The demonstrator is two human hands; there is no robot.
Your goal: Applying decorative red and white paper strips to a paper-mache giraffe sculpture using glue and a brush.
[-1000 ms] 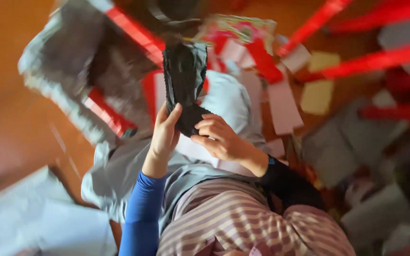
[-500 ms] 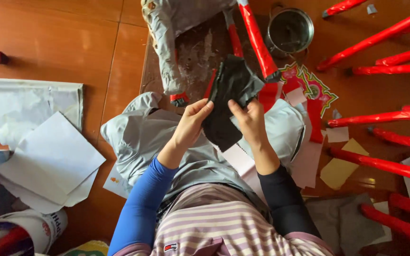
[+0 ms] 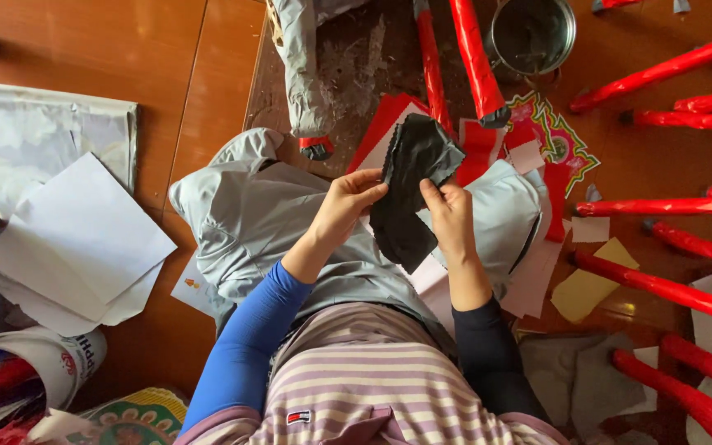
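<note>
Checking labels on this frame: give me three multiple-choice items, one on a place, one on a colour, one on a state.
1. Where is the metal pot?
A. top of view, right of centre
B. bottom left corner
C. on the person's lap

2. What colour is the crumpled sheet held in both hands?
A. white
B. black
C. yellow

3. How is that sheet held?
A. lying flat on the floor
B. pinched by the left hand only
C. gripped between left hand and right hand

Key: 1 A, the pot sits by the top edge. 2 B, the sheet is black. 3 C, fingers of both hands clasp its edges.
</note>
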